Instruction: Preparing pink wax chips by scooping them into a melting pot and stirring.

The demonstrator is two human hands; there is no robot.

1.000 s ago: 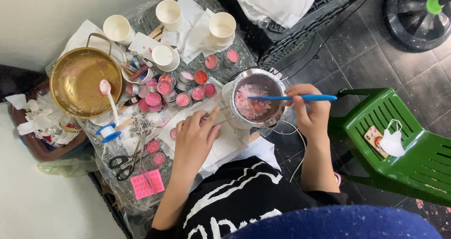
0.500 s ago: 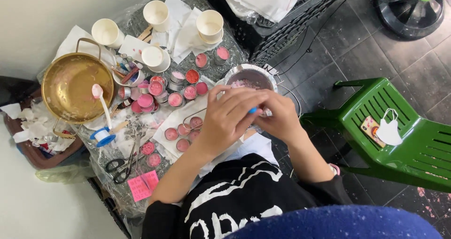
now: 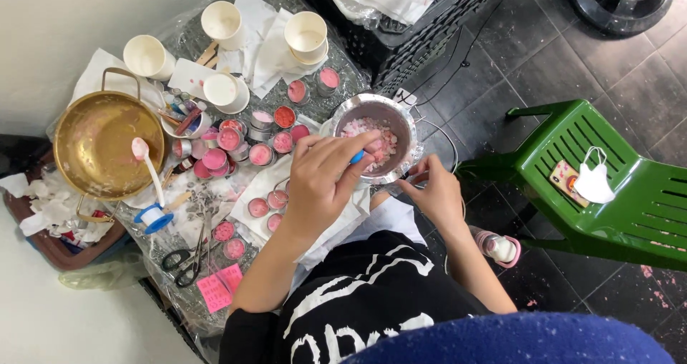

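A small metal pot (image 3: 345, 119) with pink and white chunks (image 3: 373, 136) in it stands at the table's right edge. My left hand (image 3: 323, 183) is over its near left side, closed around a blue stick (image 3: 356, 157) whose tip goes into the pot. My right hand (image 3: 436, 193) grips the pot at its near right rim. Several small round tins of pink wax (image 3: 236, 143) lie to the left of my left hand, some on white paper (image 3: 254, 192).
A golden pot (image 3: 100, 146) with a spoon (image 3: 147, 165) sits far left. White cups (image 3: 306, 35) stand at the back. Scissors (image 3: 182, 260) and pink notes (image 3: 218, 287) lie near the front. A green chair (image 3: 630, 214) holding a mask (image 3: 594, 185) stands right.
The blue stick passed from my right hand to my left hand. My left hand left the table and came over the pot; my right hand dropped to the pot's near rim.
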